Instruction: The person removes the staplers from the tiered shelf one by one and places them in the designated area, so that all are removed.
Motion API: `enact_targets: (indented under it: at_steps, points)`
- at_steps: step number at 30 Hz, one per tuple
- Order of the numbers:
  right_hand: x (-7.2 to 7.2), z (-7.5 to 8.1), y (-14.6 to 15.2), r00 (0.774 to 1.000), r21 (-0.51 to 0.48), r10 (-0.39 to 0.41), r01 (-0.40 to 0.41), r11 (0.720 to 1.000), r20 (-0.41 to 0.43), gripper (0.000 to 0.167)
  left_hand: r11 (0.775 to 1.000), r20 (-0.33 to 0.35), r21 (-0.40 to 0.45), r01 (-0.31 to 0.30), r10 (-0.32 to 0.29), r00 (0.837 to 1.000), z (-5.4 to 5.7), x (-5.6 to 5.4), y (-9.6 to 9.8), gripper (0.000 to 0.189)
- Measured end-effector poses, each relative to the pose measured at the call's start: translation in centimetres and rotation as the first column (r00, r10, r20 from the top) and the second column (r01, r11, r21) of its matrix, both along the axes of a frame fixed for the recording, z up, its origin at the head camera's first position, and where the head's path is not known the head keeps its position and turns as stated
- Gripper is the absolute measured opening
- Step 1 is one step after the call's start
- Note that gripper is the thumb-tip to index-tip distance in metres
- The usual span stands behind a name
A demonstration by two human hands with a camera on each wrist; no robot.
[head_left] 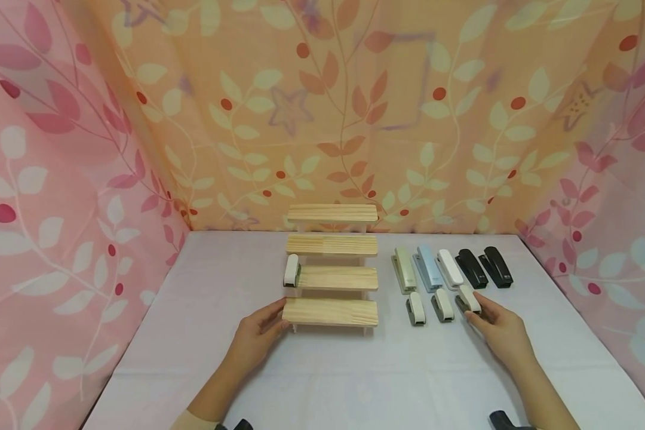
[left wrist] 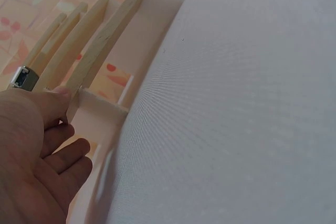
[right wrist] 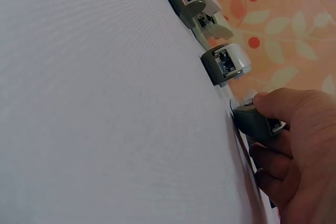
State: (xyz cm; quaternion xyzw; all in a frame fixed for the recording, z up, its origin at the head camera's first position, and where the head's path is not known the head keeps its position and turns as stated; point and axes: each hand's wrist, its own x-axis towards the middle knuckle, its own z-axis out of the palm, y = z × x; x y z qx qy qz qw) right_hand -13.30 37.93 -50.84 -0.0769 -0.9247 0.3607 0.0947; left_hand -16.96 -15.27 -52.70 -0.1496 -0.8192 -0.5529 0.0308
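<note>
A four-step wooden display rack (head_left: 330,312) stands mid-table, and my left hand (head_left: 255,337) grips the left end of its lowest step. In the left wrist view the thumb lies on that step's edge, with the other fingers curled. A small white-and-grey stapler (head_left: 291,270) sits at the left end of the second step from the bottom. To the right of the rack, my right hand (head_left: 502,331) pinches another small stapler (head_left: 467,298) between thumb and fingers; the right wrist view shows its dark grey base (right wrist: 254,121). Two matching small staplers (head_left: 416,309) stand to its left.
Behind the small staplers is a row of larger ones: a green stapler (head_left: 404,270), a blue stapler (head_left: 427,269), a white stapler (head_left: 449,269) and two black staplers (head_left: 472,269). A white cloth (head_left: 226,263) covers the table; leaf-patterned curtains (head_left: 322,119) enclose its back and sides.
</note>
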Motion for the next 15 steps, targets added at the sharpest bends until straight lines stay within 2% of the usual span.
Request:
enact_targets:
  at_steps: [9,15]
  points:
    - [-0.22,-0.48,0.46,0.999,0.007,0.001,-0.002,1.000,0.050,0.076,1.000,-0.012,0.007,-0.001,0.001,1.000,0.21,0.09,0.02,0.049]
    - [-0.07,-0.74,0.49,0.999,0.070,0.009,-0.013,0.997,0.052,0.076,1.000,-0.012,0.003,0.011,-0.011,1.000,0.03,0.00,0.00,0.050]
